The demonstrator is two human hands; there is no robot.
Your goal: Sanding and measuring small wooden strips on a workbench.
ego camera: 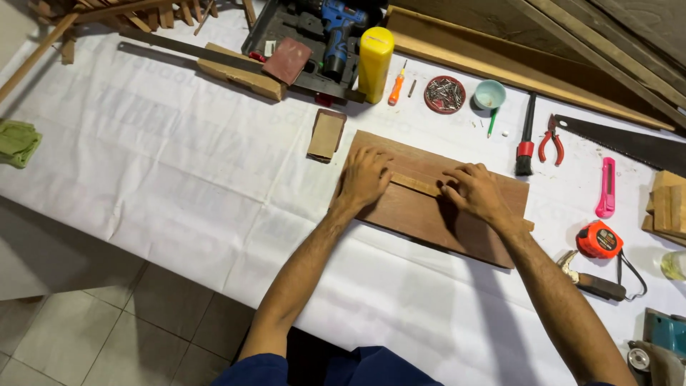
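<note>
A reddish-brown wooden board (421,218) lies flat on the white-covered table (179,179). A thin, lighter wooden strip (416,184) rests across the board. My left hand (364,177) lies palm down on the left end of the strip and the board. My right hand (475,191) presses its fingertips on the strip's right part. Neither hand lifts anything; both press the strip against the board.
Left of the board is a sanding block (326,134). Behind stand a yellow bottle (374,63), a blue drill in its case (336,32), a dish of screws (444,94) and a brush (527,139). To the right are pliers (551,143), a saw (629,143), a pink cutter (607,187), a tape measure (599,240) and a hammer (593,280).
</note>
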